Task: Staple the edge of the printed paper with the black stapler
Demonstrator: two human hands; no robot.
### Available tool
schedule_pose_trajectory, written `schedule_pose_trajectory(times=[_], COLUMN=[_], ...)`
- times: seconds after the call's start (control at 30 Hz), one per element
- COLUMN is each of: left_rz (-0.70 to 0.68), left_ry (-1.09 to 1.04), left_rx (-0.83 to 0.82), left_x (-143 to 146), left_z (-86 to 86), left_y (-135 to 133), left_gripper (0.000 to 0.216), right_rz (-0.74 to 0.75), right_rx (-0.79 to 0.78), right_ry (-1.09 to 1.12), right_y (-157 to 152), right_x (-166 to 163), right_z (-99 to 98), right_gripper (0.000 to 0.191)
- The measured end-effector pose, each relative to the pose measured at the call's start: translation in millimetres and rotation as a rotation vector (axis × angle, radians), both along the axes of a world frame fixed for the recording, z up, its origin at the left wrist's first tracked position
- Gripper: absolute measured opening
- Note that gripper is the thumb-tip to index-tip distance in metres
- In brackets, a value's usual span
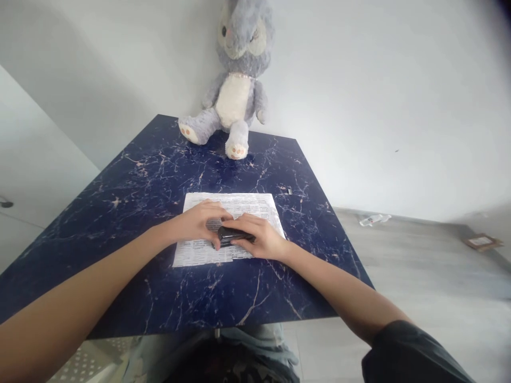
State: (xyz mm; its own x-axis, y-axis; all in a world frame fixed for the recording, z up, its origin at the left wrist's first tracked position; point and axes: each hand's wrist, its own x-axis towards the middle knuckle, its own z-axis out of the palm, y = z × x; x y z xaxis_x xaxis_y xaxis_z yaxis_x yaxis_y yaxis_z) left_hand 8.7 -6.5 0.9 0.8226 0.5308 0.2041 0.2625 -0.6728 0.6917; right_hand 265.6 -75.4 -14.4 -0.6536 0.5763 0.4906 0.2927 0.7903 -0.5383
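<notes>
A pale wall rises behind everything, with a grey floor spreading out to the right below it. The table comes next, its dark blue top veined in white like marble. At its far edge sits a big grey plush toy with a cream belly, upright near the wall, 2 feet pointing forward, 1 of them splayed to the left. Nearer the person, a printed sheet of paper lies flat on the tabletop, its lines of text too small to read. Over that sheet are 2 bare hands. The right hand is closed around a black stapler-like tool, thumb along the near side and fingers over the top. The left hand is curved around the tool's left end, thumb and fingertips close to it; whether it grips anything, I cannot tell. On the floor, a flat brown item lies at far right, and a clear and white object lies near the wall. The black stapler-like tool itself is above the middle of the sheet, between the hands and partly hidden by them.
</notes>
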Motion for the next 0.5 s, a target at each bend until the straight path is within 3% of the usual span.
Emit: schedule_pose_trajectory(times=[0.1, 0.27, 0.5], left_rz=[0.068, 0.33, 0.334], left_ry=[-0.04, -0.186, -0.128], left_rx=[-0.058, -0.078, -0.152], left_x=[-12.4, -27.9, -18.4], left_z=[-1.8, -2.9, -6.7], left_y=[13.3, 26.1, 18.8], left_gripper=[0.061, 0.046, 0.045], right_rz=[-0.034, -0.199, -0.418], right_rx=[0.003, -0.088, -0.17], right_ry=[-0.072, -0.127, -0.168], right_y=[3.3, 0.7, -36.7], right_x=[-3.4, 13.5, 117.9], right_z=[1.8, 11.2, 12.0], right_gripper=[0.046, 0.051, 0.051])
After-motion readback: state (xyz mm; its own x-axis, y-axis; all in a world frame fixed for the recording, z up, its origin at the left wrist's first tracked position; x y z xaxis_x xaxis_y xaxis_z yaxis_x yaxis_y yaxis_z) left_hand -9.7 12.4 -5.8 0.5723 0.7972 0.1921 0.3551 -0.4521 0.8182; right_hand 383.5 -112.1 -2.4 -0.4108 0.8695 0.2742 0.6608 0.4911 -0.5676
